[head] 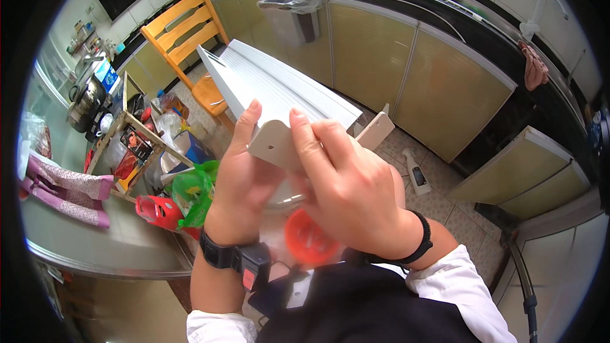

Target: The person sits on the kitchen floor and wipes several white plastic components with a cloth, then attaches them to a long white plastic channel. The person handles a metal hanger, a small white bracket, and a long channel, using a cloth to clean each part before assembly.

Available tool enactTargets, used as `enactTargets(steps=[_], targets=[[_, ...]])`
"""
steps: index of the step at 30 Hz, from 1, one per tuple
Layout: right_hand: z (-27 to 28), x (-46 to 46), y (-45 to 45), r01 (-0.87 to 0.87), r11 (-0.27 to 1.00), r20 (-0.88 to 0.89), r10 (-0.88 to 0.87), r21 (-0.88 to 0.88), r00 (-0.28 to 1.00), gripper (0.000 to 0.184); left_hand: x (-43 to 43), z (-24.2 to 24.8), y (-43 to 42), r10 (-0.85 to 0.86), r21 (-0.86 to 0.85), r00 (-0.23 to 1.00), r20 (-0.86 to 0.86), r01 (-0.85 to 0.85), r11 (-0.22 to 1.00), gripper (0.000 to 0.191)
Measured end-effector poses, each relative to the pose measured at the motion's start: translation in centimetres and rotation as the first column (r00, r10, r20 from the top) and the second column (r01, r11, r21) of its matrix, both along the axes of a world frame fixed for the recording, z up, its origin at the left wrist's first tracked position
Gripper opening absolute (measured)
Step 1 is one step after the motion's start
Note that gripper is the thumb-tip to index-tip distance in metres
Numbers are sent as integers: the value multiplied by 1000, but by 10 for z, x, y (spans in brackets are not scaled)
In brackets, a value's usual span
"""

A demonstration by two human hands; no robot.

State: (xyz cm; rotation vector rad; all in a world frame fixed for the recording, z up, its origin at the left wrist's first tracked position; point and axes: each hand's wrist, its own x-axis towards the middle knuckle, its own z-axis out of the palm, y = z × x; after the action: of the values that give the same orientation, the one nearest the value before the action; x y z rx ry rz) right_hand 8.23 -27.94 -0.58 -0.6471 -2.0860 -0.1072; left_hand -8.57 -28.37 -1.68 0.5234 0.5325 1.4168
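A white ribbed panel (pixel 271 83) with raised edges is held up in front of me, tilted away. At its near end is a rounded beige bracket (pixel 271 145) with a small hole; whether the two are joined I cannot tell. My left hand (pixel 233 195) supports this end from the left, its thumb along the panel's near corner. My right hand (pixel 350 186) grips the bracket's right side, with its index finger and thumb close together and the other fingertips hidden. A second beige bracket (pixel 376 131) sticks out at the panel's right corner.
Below my hands is an orange bowl (pixel 312 236). A wooden chair (pixel 190 33) stands ahead, and a spray bottle (pixel 416 171) is on the tiled floor. Left are a cluttered metal rack (pixel 157 138) and a green plastic bag (pixel 195 195). A cabinet door (pixel 517 166) hangs open right.
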Motion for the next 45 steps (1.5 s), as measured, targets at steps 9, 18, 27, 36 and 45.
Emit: enactTargets(steps=[9, 18, 27, 36, 45], targets=[[8, 6, -9, -30, 999, 23, 30, -14, 999, 65, -7, -3, 2, -109, 25, 993, 48, 108, 994, 48], [7, 14, -3, 26, 999, -33, -27, -21, 999, 64, 3, 8, -1, -110, 55, 987, 114, 104, 993, 54], [8, 20, -2, 110, 993, -26, -111, -48, 993, 66, 5, 10, -1, -108, 17, 993, 51, 107, 994, 60], [0, 3, -7, 9, 997, 59, -5, -72, 998, 67, -5, 1, 2, -238, 119, 960, 151, 221, 968, 47], [-5, -3, -4, -23, 997, 41, 26, -75, 999, 65, -4, 2, 2, -151, 45, 984, 98, 148, 988, 44]])
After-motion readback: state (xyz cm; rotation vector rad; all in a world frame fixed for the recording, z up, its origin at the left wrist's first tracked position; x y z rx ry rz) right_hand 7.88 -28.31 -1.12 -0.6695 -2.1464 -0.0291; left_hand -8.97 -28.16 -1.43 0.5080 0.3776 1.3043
